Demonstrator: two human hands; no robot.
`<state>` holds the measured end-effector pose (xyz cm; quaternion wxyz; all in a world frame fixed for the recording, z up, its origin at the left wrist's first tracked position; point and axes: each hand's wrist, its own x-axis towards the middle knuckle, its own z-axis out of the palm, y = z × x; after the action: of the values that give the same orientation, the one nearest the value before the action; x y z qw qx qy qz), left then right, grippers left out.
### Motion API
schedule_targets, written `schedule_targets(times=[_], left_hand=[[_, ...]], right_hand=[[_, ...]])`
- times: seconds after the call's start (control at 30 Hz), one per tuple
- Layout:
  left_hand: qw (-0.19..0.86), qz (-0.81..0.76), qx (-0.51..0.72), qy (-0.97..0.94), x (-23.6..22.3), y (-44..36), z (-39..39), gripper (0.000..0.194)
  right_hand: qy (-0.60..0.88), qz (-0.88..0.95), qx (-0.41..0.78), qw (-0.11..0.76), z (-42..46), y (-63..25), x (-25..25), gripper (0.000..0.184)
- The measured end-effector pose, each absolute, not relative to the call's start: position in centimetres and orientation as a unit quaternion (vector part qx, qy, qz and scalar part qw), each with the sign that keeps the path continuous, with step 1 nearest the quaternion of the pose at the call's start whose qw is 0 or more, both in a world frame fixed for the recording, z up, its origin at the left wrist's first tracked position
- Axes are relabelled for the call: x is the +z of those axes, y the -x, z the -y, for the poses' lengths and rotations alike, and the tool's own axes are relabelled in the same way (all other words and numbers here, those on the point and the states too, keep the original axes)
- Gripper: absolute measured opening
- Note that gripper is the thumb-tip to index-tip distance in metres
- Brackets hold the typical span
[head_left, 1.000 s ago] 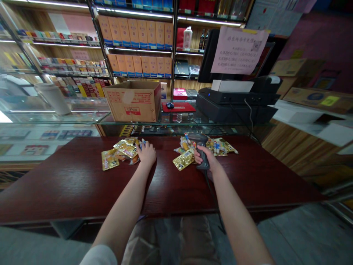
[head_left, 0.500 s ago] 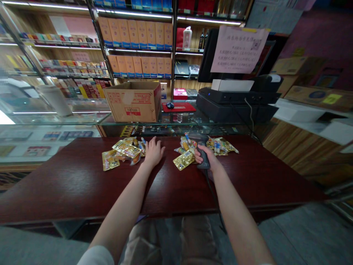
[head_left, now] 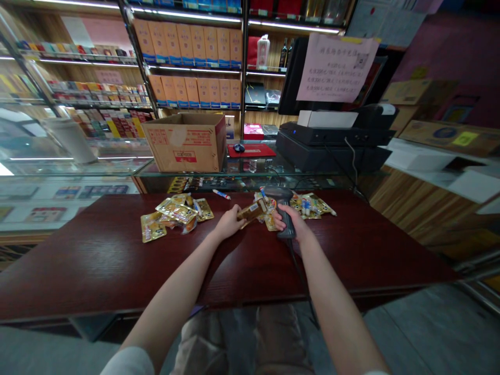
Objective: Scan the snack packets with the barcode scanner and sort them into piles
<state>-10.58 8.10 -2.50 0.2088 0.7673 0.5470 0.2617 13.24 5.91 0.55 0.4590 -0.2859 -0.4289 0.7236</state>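
Note:
My right hand (head_left: 289, 223) grips the handle of a grey barcode scanner (head_left: 280, 196), whose head points left over the dark red table (head_left: 117, 260). My left hand (head_left: 228, 225) pinches a gold snack packet (head_left: 252, 211) and holds it tilted just in front of the scanner's head. Behind the scanner lies a pile of gold packets (head_left: 312, 204). A second pile of gold packets (head_left: 175, 213) sits to the left of my left hand.
A small pen-like stick (head_left: 221, 194) lies near the table's far edge. Behind it, a glass counter holds a cardboard box (head_left: 186, 141), a black register (head_left: 332, 146) and a red mouse pad (head_left: 252, 151). Shelves of boxed goods fill the back wall.
My left hand left the left pile, crossed to the right and picked up a gold packet, now held in front of the scanner. The right hand stayed on the scanner.

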Motion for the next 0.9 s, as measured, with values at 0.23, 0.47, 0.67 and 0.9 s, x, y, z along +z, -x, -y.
schedule_targets(times=[0.23,0.47,0.67,0.9], left_hand=[[0.249,-0.545,0.427,-0.677,-2.2,11.4,-8.9,0.025],[0.261,-0.501,0.447,-0.693,-2.4,11.5,-9.0,0.030],[0.252,-0.501,0.436,-0.704,-2.9,11.6,-9.4,0.031],[0.209,-0.561,0.397,-0.696,-2.8,11.6,-9.2,0.041]], right_hand=[[0.300,0.454,0.712,0.444,-5.6,-12.3,0.3,0.032],[0.305,0.475,0.705,0.430,-5.2,-11.2,-0.1,0.036],[0.311,0.481,0.702,0.424,-5.3,-11.2,-0.3,0.034],[0.318,0.478,0.706,0.415,-5.2,-11.0,-0.2,0.032]])
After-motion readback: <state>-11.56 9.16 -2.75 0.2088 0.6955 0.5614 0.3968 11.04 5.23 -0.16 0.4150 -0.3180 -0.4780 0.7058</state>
